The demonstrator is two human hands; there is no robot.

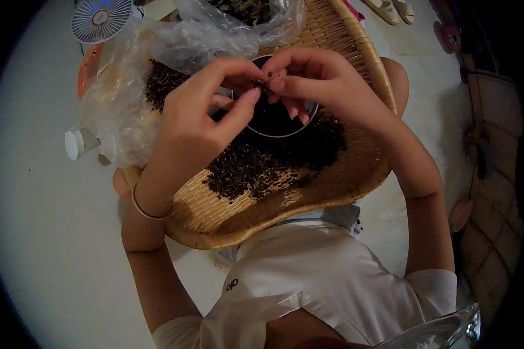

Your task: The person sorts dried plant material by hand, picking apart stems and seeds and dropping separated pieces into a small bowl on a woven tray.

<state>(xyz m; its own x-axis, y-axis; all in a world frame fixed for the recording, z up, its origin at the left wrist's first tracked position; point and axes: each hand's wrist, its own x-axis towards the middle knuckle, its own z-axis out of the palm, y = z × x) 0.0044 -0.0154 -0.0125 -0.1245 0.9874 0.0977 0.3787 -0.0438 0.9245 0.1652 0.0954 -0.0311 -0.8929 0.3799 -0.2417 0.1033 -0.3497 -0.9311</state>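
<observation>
Over a round container with a pale rim (pixel 280 136), my left hand (pixel 201 113) and my right hand (pixel 326 78) meet at the fingertips. Between them they pinch a small dark piece of dried plant material (pixel 262 87), partly hidden by the fingers. Dark crumbly material fills the container's visible inside. The container rests in a wide woven bamboo basket (pixel 215 224) lying across my lap. More dark, dried bits (pixel 244 171) are spread over the weave around the container.
A clear plastic bag (pixel 131 99) drapes over the basket's left side, with dried leaves (pixel 247 9) showing at the top. On the floor at left are a small fan (pixel 102 18) and a white-capped jar (pixel 78 144). Slippers (pixel 384 10) lie at the upper right.
</observation>
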